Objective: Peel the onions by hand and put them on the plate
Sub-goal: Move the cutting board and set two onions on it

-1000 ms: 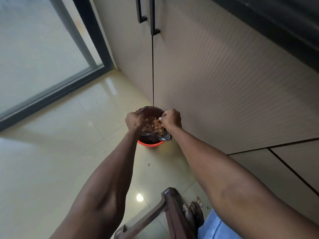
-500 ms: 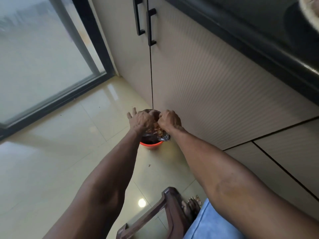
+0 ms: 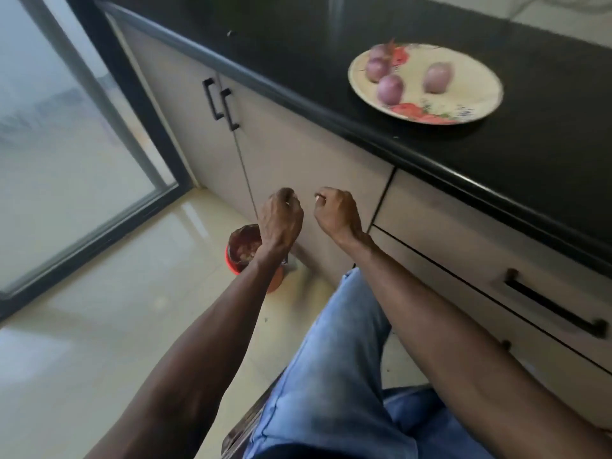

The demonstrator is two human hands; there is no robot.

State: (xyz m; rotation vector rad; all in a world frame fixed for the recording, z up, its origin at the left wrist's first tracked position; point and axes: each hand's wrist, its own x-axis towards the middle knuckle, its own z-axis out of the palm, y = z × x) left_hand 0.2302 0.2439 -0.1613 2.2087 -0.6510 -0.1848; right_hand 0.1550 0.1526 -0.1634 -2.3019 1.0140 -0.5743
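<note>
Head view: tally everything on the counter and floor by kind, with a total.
Peeled onions on the plate: 4, though the far one is blurred
Plate on the black counter: 1
Red bin with a dark liner on the floor: 1
Total: 6

Motion blur smears the round floral plate [image 3: 463,104] at upper right; we cannot count its purple peeled onions [image 3: 390,89] surely. Our left hand [image 3: 280,220] covers part of the red lined bin [image 3: 238,256]; its curled fingers hide any contents.
</note>
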